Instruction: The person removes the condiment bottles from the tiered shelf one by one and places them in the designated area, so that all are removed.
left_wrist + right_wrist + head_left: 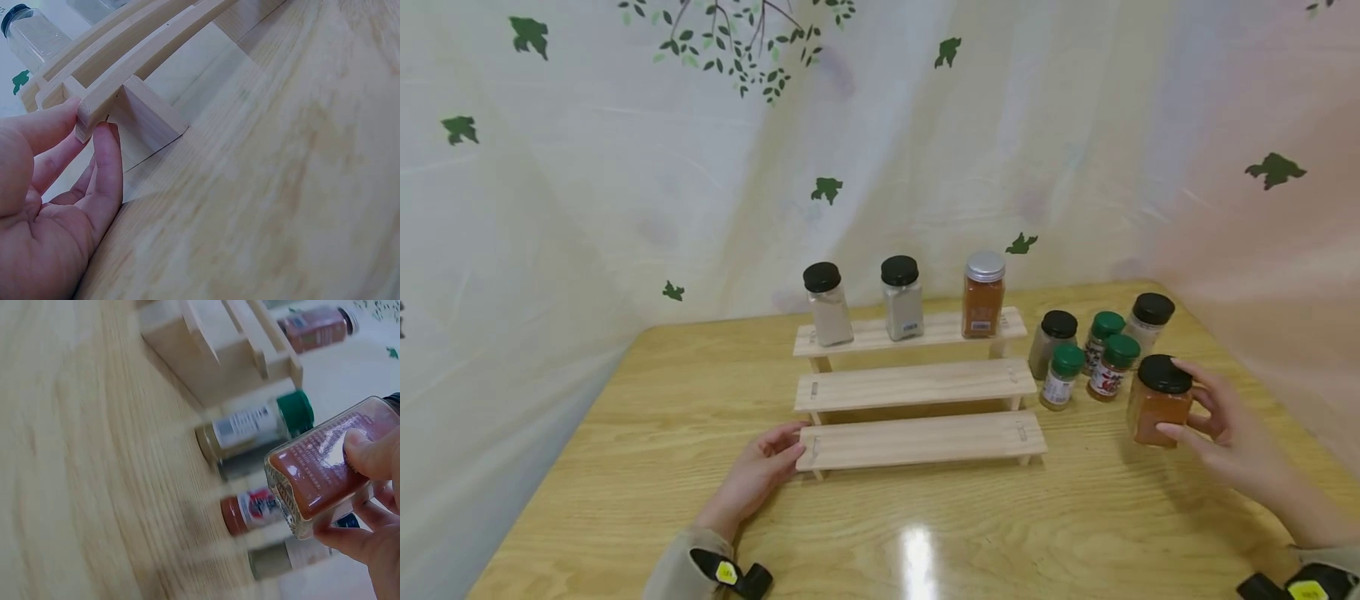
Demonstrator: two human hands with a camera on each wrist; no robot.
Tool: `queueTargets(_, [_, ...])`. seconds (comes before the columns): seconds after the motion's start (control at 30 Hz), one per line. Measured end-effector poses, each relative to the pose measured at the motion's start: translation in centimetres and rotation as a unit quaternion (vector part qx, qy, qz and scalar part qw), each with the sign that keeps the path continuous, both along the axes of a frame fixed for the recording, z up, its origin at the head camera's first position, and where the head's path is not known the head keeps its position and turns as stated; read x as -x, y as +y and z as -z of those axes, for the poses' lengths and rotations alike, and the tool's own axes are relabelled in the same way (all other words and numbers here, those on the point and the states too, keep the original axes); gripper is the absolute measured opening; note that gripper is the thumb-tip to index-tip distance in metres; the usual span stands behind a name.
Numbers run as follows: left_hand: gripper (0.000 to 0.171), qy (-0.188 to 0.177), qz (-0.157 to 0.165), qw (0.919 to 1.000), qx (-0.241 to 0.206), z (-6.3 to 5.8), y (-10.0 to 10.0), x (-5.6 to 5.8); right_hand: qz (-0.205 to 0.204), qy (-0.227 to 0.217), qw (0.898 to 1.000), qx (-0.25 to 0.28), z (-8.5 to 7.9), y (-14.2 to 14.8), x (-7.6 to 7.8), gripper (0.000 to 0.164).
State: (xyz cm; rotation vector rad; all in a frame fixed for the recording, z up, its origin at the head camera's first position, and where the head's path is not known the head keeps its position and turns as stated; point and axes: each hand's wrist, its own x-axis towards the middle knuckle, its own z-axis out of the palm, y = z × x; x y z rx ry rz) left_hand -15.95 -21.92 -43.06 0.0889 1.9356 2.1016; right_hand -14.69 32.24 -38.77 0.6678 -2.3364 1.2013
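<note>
Over the tabletop (970,517), the held jar (1157,408) bears unreadable print (309,465).

The rack (917,440) is pale cream wood on a honey-yellow worktop (625,500) streaked with darker grain. Along the rack's back edge, a left jar (831,321) and a middle jar (904,310) pair black lids with off-white contents; a third jar (982,300) pairs silver with orange-brown. Toward the worktop's right edge, the held jar (1157,414) is orange-brown under black. Beside it, a front bottle (1058,389) wears a green cap and white label; a neighbouring bottle (1107,381) has a green cap and red-and-white label. The whitish backdrop (737,208), pinkish at right, bears dark green motifs.
</note>
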Motion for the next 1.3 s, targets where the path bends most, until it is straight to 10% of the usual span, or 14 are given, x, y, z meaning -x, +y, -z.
queueTargets(0.63, [0.027,-0.006,-0.016,0.9997,0.014,0.2,0.1,0.2,0.07,-0.028,0.996,-0.052,1.9,5.1,4.4,0.069])
queueTargets(1.3, [0.047,-0.007,-0.016,0.9995,0.025,0.3,0.1,0.4,0.119,-0.126,0.982,-0.071,2.4,5.3,5.0,0.069])
